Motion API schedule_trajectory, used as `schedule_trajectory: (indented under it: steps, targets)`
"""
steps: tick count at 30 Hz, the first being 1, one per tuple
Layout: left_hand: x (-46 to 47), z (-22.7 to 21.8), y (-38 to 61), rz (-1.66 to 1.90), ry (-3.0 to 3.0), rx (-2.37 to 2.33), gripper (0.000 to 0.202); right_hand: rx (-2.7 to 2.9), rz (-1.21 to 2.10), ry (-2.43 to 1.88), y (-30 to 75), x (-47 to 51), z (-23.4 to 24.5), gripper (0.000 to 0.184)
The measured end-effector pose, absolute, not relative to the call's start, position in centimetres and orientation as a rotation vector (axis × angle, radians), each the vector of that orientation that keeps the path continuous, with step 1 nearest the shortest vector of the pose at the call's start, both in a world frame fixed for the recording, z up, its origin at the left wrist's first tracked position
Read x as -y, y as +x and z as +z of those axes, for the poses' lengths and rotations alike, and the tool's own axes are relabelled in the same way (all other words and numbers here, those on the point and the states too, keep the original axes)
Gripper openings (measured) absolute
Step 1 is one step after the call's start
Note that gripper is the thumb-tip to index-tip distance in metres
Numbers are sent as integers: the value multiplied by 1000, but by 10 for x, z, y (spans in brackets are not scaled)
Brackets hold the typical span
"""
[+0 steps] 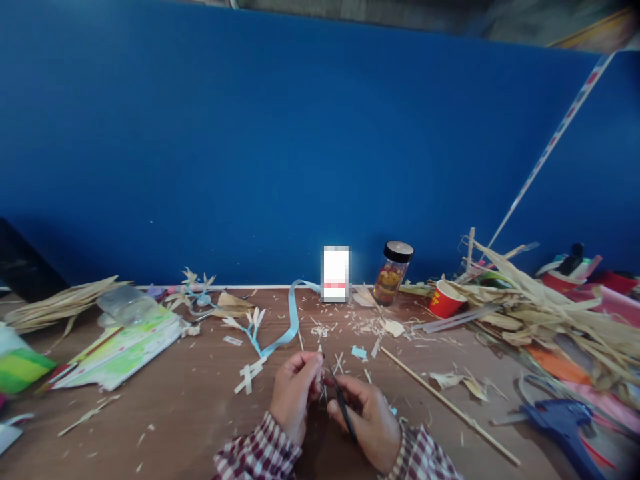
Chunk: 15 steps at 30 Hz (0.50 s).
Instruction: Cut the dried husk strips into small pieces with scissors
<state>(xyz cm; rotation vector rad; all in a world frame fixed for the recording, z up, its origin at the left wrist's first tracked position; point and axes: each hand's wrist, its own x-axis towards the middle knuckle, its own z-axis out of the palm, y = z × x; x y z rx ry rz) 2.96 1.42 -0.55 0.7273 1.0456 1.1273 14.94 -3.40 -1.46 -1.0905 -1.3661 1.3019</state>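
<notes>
Both my hands meet low in the middle of the brown table point(190, 400), in checked sleeves. My left hand point(293, 393) is closed in a pinch on a small pale straw piece point(320, 373) held upright between the hands. My right hand point(367, 417) is closed around a thin black tool point(344, 408) whose tip points up towards the straw piece. Straw chips point(350, 327) lie scattered just beyond the hands. A light blue ribbon point(290, 327) curls from the back edge down to a small straw flower stem point(253, 323).
A long thin stick point(450, 403) lies diagonally to the right. A blue glue gun point(563, 423) sits at the right front. A pile of dried husks point(545, 313), a red cup point(444, 300) and a black-lidded jar point(394, 273) stand behind. Coloured papers point(120, 347) lie left. A blue wall point(300, 147) backs the table.
</notes>
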Motion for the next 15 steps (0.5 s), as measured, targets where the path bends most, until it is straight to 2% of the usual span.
schedule_trajectory:
  steps: [15]
  targets:
    - [-15,-6,28,1122,729,-1055,27,1405,1280,-1150,151,33,-15,26]
